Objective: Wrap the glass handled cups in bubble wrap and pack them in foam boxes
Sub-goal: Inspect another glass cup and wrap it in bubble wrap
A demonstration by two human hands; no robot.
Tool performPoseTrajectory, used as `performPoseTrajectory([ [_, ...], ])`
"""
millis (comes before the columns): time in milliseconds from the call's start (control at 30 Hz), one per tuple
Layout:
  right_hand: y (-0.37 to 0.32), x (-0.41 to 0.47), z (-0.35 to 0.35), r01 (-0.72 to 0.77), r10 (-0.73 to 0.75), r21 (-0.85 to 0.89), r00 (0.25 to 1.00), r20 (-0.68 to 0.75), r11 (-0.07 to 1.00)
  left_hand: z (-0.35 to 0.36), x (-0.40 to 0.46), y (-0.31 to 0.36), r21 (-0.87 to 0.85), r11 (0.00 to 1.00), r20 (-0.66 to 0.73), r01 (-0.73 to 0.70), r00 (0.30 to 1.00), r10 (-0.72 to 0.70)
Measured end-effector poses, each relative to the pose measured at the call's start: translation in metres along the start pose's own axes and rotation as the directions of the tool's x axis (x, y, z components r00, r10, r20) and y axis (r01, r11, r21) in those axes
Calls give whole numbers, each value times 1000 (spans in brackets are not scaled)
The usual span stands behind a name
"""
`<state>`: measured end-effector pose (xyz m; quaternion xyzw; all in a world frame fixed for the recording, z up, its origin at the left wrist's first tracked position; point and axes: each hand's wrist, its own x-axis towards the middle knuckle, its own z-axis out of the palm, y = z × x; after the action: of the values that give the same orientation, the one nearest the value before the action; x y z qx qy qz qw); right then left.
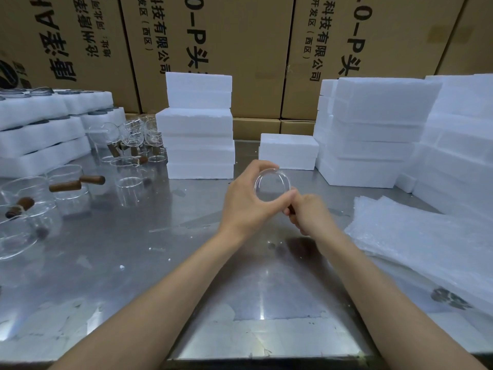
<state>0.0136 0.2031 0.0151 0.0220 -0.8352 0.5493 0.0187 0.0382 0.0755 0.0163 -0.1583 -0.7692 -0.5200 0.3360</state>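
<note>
Above the middle of the steel table I hold one clear glass cup (272, 186) with its mouth toward me. My left hand (249, 201) curls around the glass body. My right hand (309, 212) grips its brown wooden handle, which is mostly hidden in the fist. A stack of bubble wrap sheets (416, 236) lies flat at the right. White foam boxes stand in stacks behind: one at centre (198, 129), a small one (288, 152) just beyond the cup, and a large pile (373, 129) at the right.
Several more glass cups with wooden handles (66, 182) stand on the left of the steel table (160, 249). Foam trays (45, 129) are piled at the far left. Tall cardboard cartons (240, 49) form a wall at the back. White crumbs dot the table.
</note>
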Motion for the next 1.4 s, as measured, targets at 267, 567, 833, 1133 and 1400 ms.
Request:
performPoseTrajectory([
  [267, 0, 1, 4, 44, -45, -88, 999, -9, 995, 2, 9, 1, -183, 958, -115, 223, 962, -246],
  [567, 0, 1, -7, -68, 66, 19, 993, 99, 997, -25, 21, -3, -279, 855, 278, 437, 889, -363],
  [833, 6, 4, -11, -134, 99, 127, 963, 250, 983, -42, 25, -13, -352, 833, 541, 427, 819, -191],
  [1133, 7, 5, -11, -162, 106, 189, 956, 275, 969, -33, 22, -11, -274, 906, 483, 323, 861, -161],
  [1400, 3, 0, -2, -115, 104, 54, 980, 172, 992, -7, 9, -6, -125, 974, 209, 187, 965, -158],
])
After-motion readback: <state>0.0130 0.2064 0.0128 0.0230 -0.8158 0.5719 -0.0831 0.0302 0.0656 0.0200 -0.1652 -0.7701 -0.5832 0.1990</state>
